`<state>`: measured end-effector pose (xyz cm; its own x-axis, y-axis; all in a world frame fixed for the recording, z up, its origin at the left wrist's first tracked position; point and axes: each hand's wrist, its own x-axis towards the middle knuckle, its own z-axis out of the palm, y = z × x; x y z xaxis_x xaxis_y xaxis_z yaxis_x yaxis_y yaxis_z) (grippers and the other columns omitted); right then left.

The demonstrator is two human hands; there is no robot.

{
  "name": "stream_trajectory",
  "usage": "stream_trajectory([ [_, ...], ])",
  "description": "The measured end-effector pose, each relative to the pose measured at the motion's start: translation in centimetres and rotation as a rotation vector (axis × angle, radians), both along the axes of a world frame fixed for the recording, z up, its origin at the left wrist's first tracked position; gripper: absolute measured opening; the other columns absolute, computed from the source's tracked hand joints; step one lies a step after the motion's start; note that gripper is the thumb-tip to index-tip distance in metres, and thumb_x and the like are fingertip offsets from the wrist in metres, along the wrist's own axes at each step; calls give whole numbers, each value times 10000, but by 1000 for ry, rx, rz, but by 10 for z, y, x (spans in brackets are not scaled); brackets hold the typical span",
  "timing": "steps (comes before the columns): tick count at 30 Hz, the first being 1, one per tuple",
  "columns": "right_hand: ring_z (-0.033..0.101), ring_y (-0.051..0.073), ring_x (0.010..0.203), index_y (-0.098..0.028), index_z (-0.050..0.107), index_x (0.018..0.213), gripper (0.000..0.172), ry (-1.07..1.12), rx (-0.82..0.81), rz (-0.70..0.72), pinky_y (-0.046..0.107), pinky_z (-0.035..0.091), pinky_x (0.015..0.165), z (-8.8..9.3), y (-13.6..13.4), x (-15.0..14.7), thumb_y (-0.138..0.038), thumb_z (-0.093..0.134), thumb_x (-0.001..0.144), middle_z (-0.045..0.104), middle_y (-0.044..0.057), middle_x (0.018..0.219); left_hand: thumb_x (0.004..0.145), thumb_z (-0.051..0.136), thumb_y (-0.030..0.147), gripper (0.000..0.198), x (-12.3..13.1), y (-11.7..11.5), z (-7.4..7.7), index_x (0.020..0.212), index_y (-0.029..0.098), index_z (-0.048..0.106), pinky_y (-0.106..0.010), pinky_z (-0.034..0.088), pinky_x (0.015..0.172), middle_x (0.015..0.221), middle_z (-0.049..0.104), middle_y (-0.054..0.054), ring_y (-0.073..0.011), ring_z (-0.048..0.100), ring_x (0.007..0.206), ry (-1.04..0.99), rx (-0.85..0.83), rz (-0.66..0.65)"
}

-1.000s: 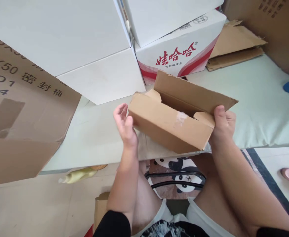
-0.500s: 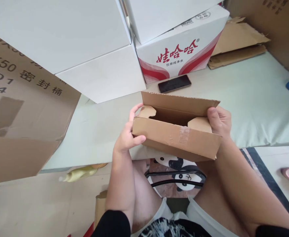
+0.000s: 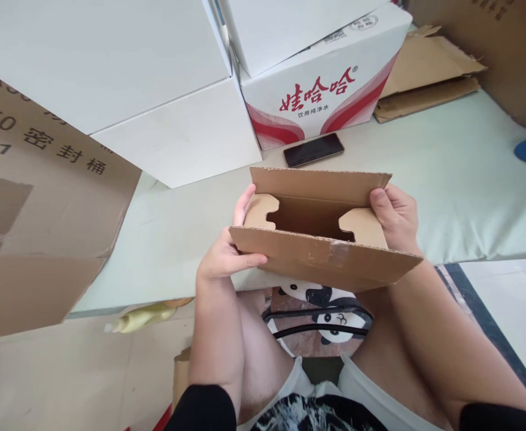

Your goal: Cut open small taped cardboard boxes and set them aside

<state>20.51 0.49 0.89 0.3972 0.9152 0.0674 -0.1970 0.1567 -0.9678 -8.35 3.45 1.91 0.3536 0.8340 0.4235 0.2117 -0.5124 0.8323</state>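
A small brown cardboard box (image 3: 321, 257) is held between both hands above my lap, its open top facing me. Two short end flaps fold inward over the dark empty inside. My left hand (image 3: 227, 254) grips the box's left end, thumb along the front wall and fingers behind. My right hand (image 3: 395, 218) clasps the right end, thumb pressing the right end flap. A strip of old tape marks the front wall.
A black phone (image 3: 313, 149) lies on the pale green mat (image 3: 469, 179) beyond the box. White cartons (image 3: 168, 137) and a red-printed carton (image 3: 321, 90) stand behind. Flat brown cardboard (image 3: 42, 209) lies left, more pieces (image 3: 424, 78) far right. A panda stool (image 3: 325, 305) is below.
The box came down toward me and levelled out, uncovering the phone. My left hand went from open beside the box to gripping its left end.
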Motion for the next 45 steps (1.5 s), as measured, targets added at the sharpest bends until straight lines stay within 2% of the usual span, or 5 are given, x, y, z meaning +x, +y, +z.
stream_trajectory([
  [4, 467, 118, 550, -206, 674, 689, 514, 5, 1, 16, 275, 412, 513, -3, -1, 2, -683, 853, 624, 569, -17, 615, 676, 887, 547, 281, -7, 2, 4, 670, 286, 782, -571, 561, 1065, 1634, 421, -18, -374, 528, 1423, 101, -37, -275],
  [14, 460, 122, 557, -205, 661, 692, 508, -4, -7, 20, 280, 404, 515, -4, -1, 3, -675, 846, 634, 560, -15, 607, 760, 838, 341, 139, -5, -15, 33, 869, 257, 821, -602, 404, 1210, 1598, 407, -96, -405, 391, 1501, 350, -90, -427],
  [26, 452, 119, 539, -208, 626, 665, 542, -18, -15, 18, 272, 368, 478, -3, 0, 2, -707, 835, 629, 561, -9, 612, 650, 905, 448, 676, 5, -24, 11, 1282, 292, 722, -649, 440, 1174, 1688, 158, -83, -481, 314, 1524, 303, -40, -93],
  [36, 407, 117, 563, -206, 671, 723, 494, -18, -21, 2, 260, 313, 500, -7, 0, 0, -677, 811, 673, 536, -10, 631, 640, 851, 655, 599, 6, -15, 7, 1037, 251, 657, -654, 266, 1254, 1576, 305, -132, -464, 270, 1539, 174, -56, -7],
  [45, 581, 256, 1088, -305, 715, 828, 269, -250, 501, -99, 457, 494, 954, -18, -6, 6, -555, 616, 837, 547, 55, 1151, 507, 890, 711, 790, 9, -1, -9, 991, 297, 424, -516, 433, 1043, 1334, 466, -84, -355, 508, 1302, -205, -7, 169],
])
